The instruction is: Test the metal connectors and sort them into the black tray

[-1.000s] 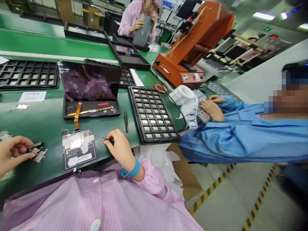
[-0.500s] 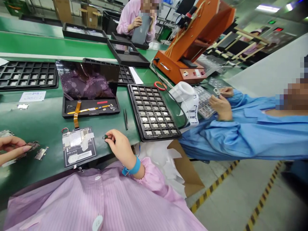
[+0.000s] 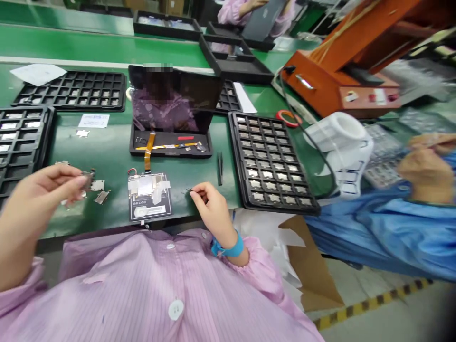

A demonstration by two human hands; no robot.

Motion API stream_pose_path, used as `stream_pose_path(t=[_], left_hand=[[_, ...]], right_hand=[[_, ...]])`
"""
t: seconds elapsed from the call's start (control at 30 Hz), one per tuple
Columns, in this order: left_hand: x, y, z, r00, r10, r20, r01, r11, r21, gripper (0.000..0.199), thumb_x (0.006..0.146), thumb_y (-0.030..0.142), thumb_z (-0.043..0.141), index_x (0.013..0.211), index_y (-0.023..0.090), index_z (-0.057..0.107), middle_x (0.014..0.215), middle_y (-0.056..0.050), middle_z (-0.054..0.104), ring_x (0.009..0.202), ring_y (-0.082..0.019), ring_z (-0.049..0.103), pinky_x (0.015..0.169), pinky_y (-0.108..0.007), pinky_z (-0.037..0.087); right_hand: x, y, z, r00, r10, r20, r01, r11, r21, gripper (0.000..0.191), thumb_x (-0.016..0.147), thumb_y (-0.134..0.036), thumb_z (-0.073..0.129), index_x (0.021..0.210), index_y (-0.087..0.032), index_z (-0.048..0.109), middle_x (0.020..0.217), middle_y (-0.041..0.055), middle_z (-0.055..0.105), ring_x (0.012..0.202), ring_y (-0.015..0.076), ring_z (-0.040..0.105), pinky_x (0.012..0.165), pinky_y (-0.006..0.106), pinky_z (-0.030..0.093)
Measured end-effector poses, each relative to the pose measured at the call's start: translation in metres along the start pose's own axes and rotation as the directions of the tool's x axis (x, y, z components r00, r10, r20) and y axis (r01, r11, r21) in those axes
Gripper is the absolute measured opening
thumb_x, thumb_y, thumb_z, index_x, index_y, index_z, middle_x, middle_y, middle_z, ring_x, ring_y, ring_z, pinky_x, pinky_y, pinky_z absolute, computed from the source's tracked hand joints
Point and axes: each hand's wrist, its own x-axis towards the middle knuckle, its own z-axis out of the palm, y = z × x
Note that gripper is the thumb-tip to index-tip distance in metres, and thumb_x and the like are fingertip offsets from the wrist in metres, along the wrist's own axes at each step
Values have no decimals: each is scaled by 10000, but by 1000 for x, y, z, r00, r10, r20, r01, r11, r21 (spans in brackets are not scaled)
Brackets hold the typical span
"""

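My left hand (image 3: 57,194) pinches a small metal part (image 3: 87,178) above several loose metal pieces (image 3: 102,196) on the green table. My right hand (image 3: 213,206) is closed on a small dark part (image 3: 187,191) at its fingertips. Between the hands lies a black battery (image 3: 149,209) with a taped circuit board (image 3: 144,185) at its top. An orange flex cable (image 3: 149,149) runs from the board up to a dark screen (image 3: 174,102), which leans upright in a black tray (image 3: 173,153). Black tweezers (image 3: 220,168) lie right of that tray.
A black grid tray (image 3: 274,161) of metal parts stands right of the tweezers, and more grid trays (image 3: 21,137) are at the left. Beyond are a label roll (image 3: 335,133), red tape (image 3: 288,118) and an orange machine (image 3: 342,85). A co-worker's hands (image 3: 425,161) are at the far right.
The view has swung left, so the table things sit further right and more of my left arm shows. Both hands still hold their small parts.
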Motion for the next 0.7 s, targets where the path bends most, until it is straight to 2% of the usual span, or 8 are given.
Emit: stream_pose_path(t=[0.07,0.13,0.17,0.23,0.37,0.43,0.57,0.7], left_hand=[[-11,6,26,981,-15,191,66,962,-264,371,723,354,795,1001,197,607,719,34,633,573,-97,553,488,-182,401],[-15,5,53,926,-2,376,168,898,-407,486,731,346,792,1149,190,601,689,28,613,541,-103,559,469,-192,418],[-16,3,66,902,0,432,215,867,-449,497,744,338,782,1180,181,604,678,26,600,551,-103,566,482,-192,431],[-14,-1,88,869,3,494,272,831,-485,420,752,317,772,1116,146,652,684,9,608,571,-91,565,508,-180,434],[-11,-3,112,860,26,509,282,808,-518,257,718,263,793,894,132,659,666,-6,639,533,-65,519,499,-163,393],[-12,-1,116,859,39,510,281,797,-535,267,712,246,797,902,148,637,669,3,641,548,-78,545,524,-173,416],[-15,1,120,863,68,501,241,816,-526,361,747,238,771,1084,182,655,770,14,643,617,-90,583,585,-199,459],[-18,-1,125,880,71,471,205,836,-509,198,783,252,743,946,167,669,704,5,657,632,-106,623,523,-179,417]], right_hand=[[1,-4,2,999,39,27,-41,994,99,77,882,-268,570,863,-193,572,769,19,636,676,153,589,666,293,472],[0,-12,3,996,55,71,-68,980,187,95,873,-285,580,877,-190,588,761,13,637,650,142,582,641,285,474],[-1,-17,4,994,55,91,-74,973,220,102,870,-287,582,888,-189,600,767,15,642,652,139,584,643,285,477],[-5,-27,4,991,52,126,-85,957,277,114,868,-286,583,912,-188,622,787,20,656,667,137,593,654,287,486],[-14,-44,1,972,74,224,-163,898,410,108,865,-273,604,933,-195,633,758,11,658,640,121,589,618,269,497],[-19,-48,0,958,79,277,-206,859,469,106,868,-274,615,940,-197,627,708,-1,644,604,112,575,578,252,493],[-24,-52,1,947,65,316,-236,807,541,112,880,-292,617,950,-204,614,642,-23,610,564,99,559,527,225,476],[-26,-53,3,941,72,330,-252,800,545,131,870,-304,636,952,-208,602,643,-26,619,563,101,574,526,224,481]])
